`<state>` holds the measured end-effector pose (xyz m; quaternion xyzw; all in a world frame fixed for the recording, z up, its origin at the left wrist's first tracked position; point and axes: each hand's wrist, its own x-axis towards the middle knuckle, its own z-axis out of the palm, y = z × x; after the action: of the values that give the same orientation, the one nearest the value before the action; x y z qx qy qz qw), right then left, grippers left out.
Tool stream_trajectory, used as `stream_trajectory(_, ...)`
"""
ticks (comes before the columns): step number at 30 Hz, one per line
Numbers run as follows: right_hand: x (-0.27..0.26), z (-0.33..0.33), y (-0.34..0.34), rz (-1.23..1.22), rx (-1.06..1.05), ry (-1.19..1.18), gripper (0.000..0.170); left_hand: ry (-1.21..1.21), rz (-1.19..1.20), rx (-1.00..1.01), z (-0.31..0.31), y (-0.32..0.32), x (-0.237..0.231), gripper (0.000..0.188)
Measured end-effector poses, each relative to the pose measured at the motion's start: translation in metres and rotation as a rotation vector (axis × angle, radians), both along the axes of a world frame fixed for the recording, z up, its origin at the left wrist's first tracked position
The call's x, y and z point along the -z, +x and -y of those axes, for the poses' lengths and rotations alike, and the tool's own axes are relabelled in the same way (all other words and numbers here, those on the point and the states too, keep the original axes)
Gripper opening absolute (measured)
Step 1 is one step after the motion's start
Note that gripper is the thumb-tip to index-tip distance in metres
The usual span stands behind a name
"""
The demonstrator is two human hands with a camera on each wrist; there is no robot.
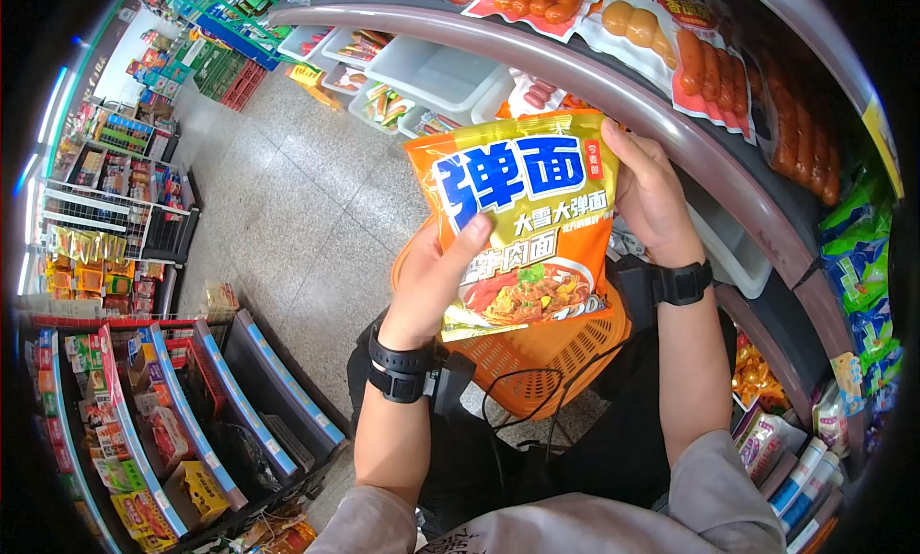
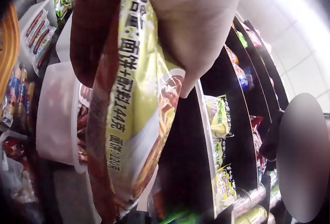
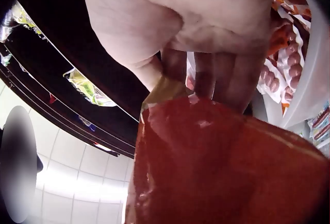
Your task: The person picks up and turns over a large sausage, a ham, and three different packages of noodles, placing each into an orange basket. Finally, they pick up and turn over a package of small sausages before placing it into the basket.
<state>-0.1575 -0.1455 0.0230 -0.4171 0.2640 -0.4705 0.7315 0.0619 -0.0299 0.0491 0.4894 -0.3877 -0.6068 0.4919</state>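
Observation:
A yellow and orange noodle packet point(image 1: 537, 219) faces up between both hands, its blue lettering toward the top. My left hand point(image 1: 431, 276) grips its lower left side, thumb on the front. At the upper right corner my right hand point(image 1: 652, 185) pinches it, thumb on the front edge. The left wrist view shows the packet's printed side edge point(image 2: 129, 95) held under the left hand point(image 2: 191, 18). In the right wrist view the packet's reddish face point(image 3: 227, 157) hangs from the right hand point(image 3: 191, 23), with fingers partly hidden behind it.
An orange perforated basket point(image 1: 541, 362) stands under the packet, with black cables across it. Sausage packs point(image 1: 709, 75) lie on the shelf at upper right. White bins point(image 1: 436, 70) stand beyond the packet. A low shelf rack point(image 1: 206, 410) stands at left, beside speckled floor point(image 1: 278, 190).

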Motion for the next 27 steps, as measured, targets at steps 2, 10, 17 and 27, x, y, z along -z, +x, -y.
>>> stream_trajectory(2, -0.001, -0.001, 0.002, 0.001, 0.029, 0.022, 0.035, 0.024, -0.061, -0.007, 0.0, 0.0, 0.001, 0.054)
stream_trajectory(10, -0.002, 0.002, 0.007, -0.019, 0.191, 0.093, 0.036, 0.061, -0.264, 0.038, 0.0, 0.005, -0.007, 0.062)
stream_trajectory(17, -0.002, 0.001, 0.007, 0.011, 0.16, 0.088, 0.037, 0.034, -0.255, -0.023, 0.001, 0.002, -0.011, 0.054)
stream_trajectory(27, -0.02, -0.016, 0.008, -0.107, -0.228, -0.098, 0.055, -0.039, -0.26, -0.112, 0.001, 0.002, -0.008, 0.048)
